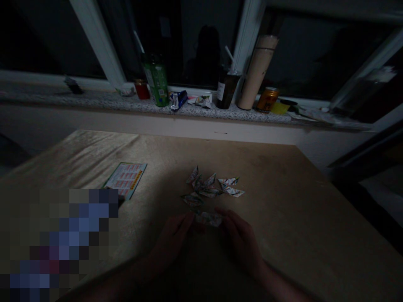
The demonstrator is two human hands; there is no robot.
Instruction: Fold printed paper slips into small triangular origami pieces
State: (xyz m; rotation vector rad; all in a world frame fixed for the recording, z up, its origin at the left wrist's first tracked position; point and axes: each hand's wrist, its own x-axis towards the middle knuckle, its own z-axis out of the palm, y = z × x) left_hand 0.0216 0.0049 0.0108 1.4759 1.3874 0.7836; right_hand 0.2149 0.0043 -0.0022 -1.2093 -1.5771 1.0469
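Between my two hands is a small piece of folded printed paper point(208, 218), low over the near middle of the table. My left hand point(176, 228) pinches its left end, fingers pressed together. The right end is gripped by my right hand point(241, 230), with fingers bent over it. Dim light hides the exact folds and my thumbs. Just beyond my hands lie several pointed folded paper pieces point(210, 192), made of similar printed paper and bunched close together. One of them point(192, 199) lies nearest to my left hand.
A printed card point(127, 178) lies on the tan table point(273, 201), left of my hands. A pixelated patch covers the lower left. Along the granite windowsill point(107, 102) stand a green container point(159, 82), a dark cup point(227, 90), a tall beige flask point(258, 71) and an orange can point(267, 100).
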